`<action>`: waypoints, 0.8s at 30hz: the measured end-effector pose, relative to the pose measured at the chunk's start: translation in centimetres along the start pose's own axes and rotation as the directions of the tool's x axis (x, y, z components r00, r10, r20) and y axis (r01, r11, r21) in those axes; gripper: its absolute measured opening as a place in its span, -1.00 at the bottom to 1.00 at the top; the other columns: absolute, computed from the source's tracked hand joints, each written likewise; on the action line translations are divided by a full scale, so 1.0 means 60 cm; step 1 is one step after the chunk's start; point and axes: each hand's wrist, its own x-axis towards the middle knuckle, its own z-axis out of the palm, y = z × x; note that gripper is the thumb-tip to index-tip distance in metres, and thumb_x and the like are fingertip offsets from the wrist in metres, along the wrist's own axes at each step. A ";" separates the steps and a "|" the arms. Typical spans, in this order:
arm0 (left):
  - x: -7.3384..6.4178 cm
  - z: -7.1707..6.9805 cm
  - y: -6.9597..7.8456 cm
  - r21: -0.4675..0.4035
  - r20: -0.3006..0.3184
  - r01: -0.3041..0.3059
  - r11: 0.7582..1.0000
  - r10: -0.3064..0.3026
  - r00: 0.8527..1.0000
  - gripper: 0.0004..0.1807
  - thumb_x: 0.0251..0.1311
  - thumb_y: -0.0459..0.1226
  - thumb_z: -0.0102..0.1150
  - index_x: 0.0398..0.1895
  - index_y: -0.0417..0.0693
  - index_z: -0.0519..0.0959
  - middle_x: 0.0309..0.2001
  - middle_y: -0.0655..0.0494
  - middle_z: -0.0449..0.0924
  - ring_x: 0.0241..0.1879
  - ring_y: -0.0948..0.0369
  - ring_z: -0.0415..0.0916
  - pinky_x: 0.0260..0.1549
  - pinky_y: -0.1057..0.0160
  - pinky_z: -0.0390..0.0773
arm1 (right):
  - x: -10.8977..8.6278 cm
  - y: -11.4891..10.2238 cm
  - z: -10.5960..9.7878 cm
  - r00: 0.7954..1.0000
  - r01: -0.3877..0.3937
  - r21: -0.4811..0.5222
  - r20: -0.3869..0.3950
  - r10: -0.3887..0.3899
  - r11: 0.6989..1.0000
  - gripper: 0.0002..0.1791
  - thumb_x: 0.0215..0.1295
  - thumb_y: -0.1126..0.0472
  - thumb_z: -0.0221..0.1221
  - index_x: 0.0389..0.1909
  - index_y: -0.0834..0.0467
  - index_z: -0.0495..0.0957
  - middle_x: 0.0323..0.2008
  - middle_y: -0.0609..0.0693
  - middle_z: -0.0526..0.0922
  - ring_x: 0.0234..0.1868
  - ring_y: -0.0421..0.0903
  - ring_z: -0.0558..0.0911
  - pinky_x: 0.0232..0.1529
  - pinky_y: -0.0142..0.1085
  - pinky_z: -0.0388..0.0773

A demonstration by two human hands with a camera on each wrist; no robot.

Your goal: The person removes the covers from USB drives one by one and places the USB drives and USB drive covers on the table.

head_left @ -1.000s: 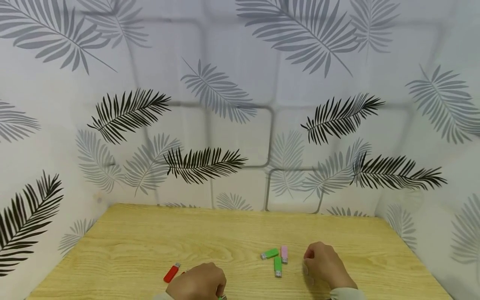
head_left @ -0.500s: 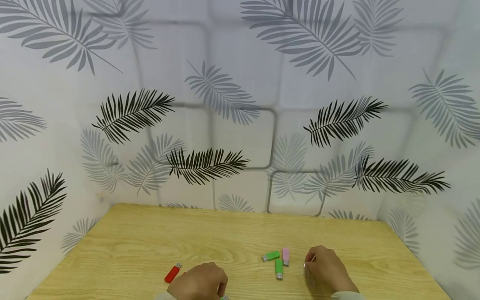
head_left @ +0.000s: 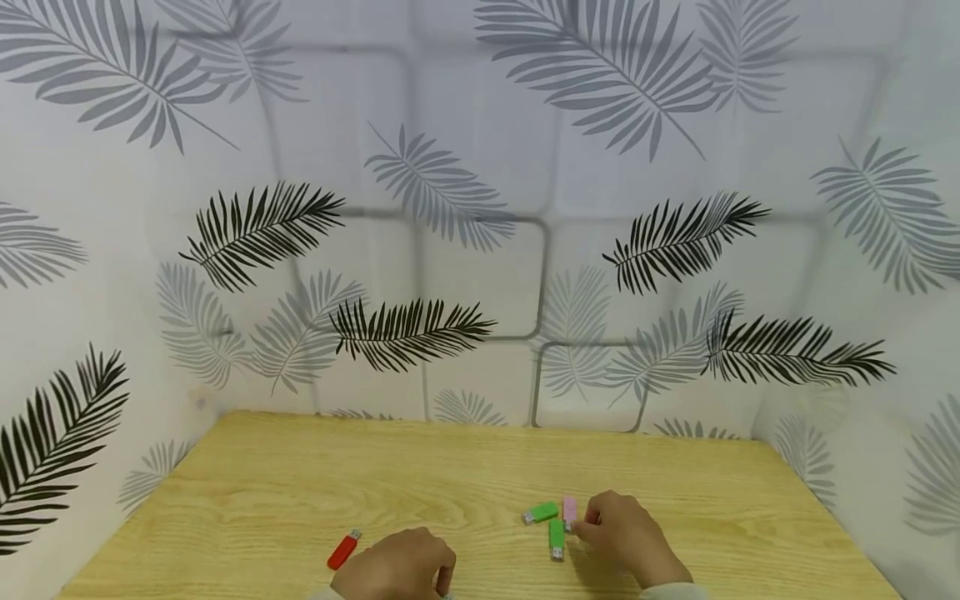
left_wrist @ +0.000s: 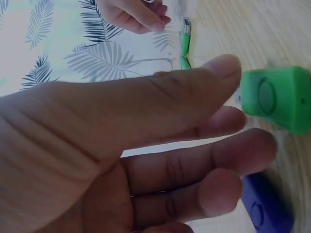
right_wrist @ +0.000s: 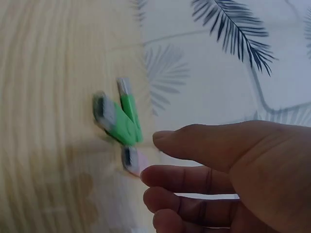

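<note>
Right hand [head_left: 624,535] perhaps against pink stick [head_left: 569,509], tabletop [head_left: 622,465] beyond

On the table [head_left: 450,462], one USB stick [head_left: 343,552] lies left of three clustered sticks [head_left: 557,537], the backdrop [head_left: 480,283] behind.

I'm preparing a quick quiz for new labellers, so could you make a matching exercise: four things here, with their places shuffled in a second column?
Things
1. red USB stick
2. pink USB stick
3. blue USB stick
4. leaf-patterned backdrop

Places
A. behind the table
B. seen only in the left wrist view
C. leftmost stick in the head view
D. nearest the right grip

Pairs: 1-C, 2-D, 3-B, 4-A
</note>
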 end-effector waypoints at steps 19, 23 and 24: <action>0.003 -0.006 -0.001 -0.007 0.023 -0.063 0.998 0.063 0.998 -0.90 0.16 -0.35 0.28 -0.46 0.04 0.63 -0.67 0.28 0.43 -0.65 0.35 0.34 -0.56 0.38 0.43 | -0.004 -0.019 0.040 0.993 -0.013 0.008 0.117 0.012 1.000 -0.67 0.10 0.11 0.36 -0.58 0.18 0.43 -0.61 -0.03 0.42 -0.57 -0.12 0.35 -0.54 -0.32 0.27; 0.005 -0.004 -0.002 -0.009 0.018 -0.072 0.997 0.072 0.997 -0.92 0.15 -0.35 0.28 -0.45 0.03 0.64 -0.68 0.27 0.42 -0.67 0.35 0.32 -0.58 0.39 0.42 | -0.002 -0.019 0.038 0.988 0.014 0.060 0.153 -0.023 0.998 -0.70 0.07 0.16 0.37 -0.63 0.19 0.46 -0.63 -0.04 0.42 -0.57 -0.13 0.35 -0.54 -0.32 0.28; 0.005 -0.004 -0.002 -0.012 0.019 -0.069 0.998 0.069 0.997 -0.92 0.14 -0.35 0.28 -0.44 0.03 0.64 -0.68 0.27 0.41 -0.66 0.35 0.32 -0.58 0.39 0.42 | -0.002 -0.018 0.038 0.986 0.029 0.072 0.159 -0.040 0.997 -0.70 0.07 0.18 0.37 -0.65 0.19 0.47 -0.64 -0.05 0.41 -0.58 -0.14 0.34 -0.55 -0.33 0.27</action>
